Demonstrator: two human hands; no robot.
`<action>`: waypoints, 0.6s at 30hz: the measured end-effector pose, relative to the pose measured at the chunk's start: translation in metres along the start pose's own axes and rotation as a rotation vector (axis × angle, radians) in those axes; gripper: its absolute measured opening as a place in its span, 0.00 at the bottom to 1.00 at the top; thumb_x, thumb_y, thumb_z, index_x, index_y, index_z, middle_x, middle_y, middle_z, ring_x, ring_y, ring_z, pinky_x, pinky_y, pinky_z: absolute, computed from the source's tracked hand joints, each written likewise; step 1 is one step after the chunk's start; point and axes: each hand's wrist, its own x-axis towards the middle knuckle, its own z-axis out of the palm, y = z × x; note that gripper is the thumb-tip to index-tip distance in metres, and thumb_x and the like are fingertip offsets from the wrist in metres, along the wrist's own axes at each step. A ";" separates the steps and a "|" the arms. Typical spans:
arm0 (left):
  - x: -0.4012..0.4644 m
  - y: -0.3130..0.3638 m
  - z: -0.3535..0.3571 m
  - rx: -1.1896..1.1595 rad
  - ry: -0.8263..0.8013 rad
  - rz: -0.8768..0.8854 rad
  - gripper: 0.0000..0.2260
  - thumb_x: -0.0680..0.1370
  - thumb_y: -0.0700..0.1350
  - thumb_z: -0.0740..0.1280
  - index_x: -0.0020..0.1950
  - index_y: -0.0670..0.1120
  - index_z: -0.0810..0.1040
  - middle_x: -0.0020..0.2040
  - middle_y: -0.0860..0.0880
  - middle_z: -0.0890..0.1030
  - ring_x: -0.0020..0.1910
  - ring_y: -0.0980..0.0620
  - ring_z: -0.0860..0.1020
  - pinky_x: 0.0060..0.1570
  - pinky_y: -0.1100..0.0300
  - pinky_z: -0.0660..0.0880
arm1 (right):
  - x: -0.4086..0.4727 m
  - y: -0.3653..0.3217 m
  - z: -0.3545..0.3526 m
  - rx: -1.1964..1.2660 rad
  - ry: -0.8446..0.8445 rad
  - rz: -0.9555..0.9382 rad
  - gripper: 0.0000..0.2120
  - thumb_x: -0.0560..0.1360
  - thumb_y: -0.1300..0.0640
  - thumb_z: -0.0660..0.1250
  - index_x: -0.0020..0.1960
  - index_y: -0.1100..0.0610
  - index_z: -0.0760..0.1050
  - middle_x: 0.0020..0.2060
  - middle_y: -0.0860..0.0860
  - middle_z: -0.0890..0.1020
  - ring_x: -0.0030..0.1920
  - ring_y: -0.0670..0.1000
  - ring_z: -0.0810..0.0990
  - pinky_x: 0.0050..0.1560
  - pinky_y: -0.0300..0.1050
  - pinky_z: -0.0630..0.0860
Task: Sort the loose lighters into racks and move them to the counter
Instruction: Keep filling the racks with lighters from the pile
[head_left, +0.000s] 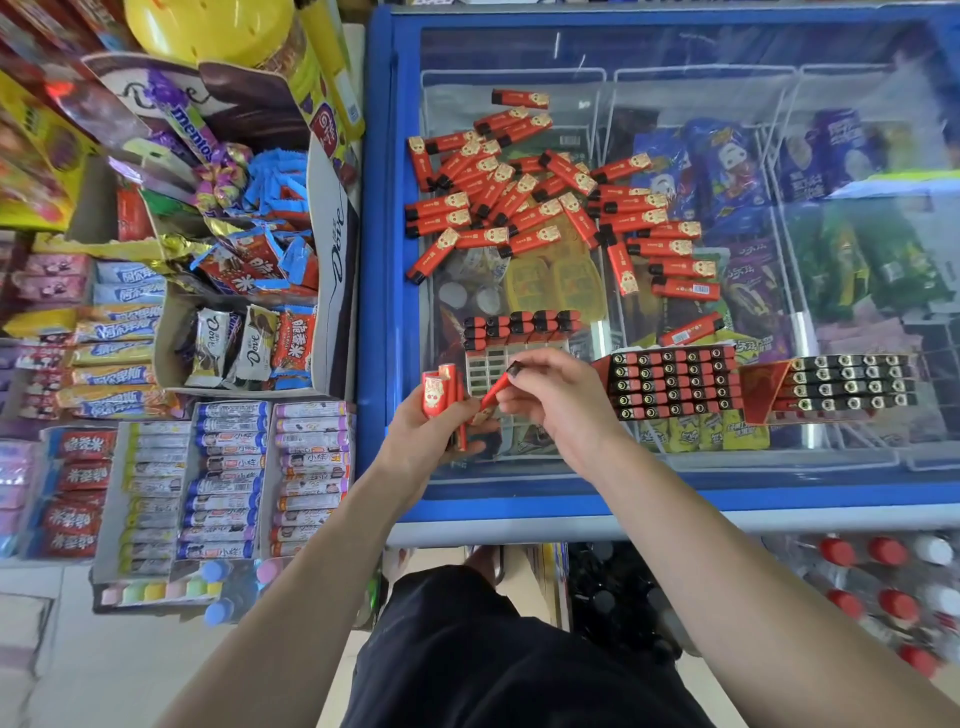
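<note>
Freezer lid (675, 41); lighter (496, 387) between hands.

Red lighters (545, 202) heaped beyond half-filled rack (519, 348)

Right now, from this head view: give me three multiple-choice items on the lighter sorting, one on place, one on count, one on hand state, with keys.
1. Where does the loose lighter pile lie?
A. on the freezer lid
B. on the floor
C. on the candy shelf

2. How many filled racks lie right of the hands?
A. none
B. two
C. five

3. What does the right hand do?
A. hangs empty
B. pinches one lighter
C. lifts a rack

Key: 1 A, the pile rests on the glass; 2 B, two full racks lie side by side; 3 B, fingers pinch its dark end.
</note>
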 end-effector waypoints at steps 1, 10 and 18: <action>0.001 0.000 0.000 0.016 0.031 0.007 0.10 0.80 0.40 0.73 0.60 0.44 0.78 0.50 0.44 0.88 0.50 0.45 0.88 0.46 0.53 0.84 | 0.000 0.000 -0.001 -0.050 0.017 -0.036 0.08 0.79 0.69 0.68 0.57 0.64 0.79 0.43 0.61 0.85 0.41 0.55 0.86 0.46 0.46 0.84; 0.015 -0.007 -0.003 0.280 0.141 0.055 0.09 0.76 0.41 0.74 0.54 0.47 0.80 0.42 0.46 0.87 0.47 0.41 0.87 0.54 0.41 0.84 | 0.009 0.008 0.006 -0.654 0.294 -0.588 0.08 0.79 0.64 0.70 0.57 0.57 0.82 0.51 0.50 0.84 0.49 0.45 0.83 0.51 0.30 0.78; 0.019 -0.008 0.000 0.416 0.130 0.097 0.08 0.76 0.43 0.74 0.52 0.52 0.80 0.45 0.46 0.85 0.46 0.44 0.86 0.53 0.41 0.84 | 0.010 0.009 0.017 -0.626 0.280 -0.621 0.10 0.79 0.63 0.69 0.60 0.60 0.82 0.53 0.51 0.84 0.49 0.41 0.82 0.51 0.26 0.75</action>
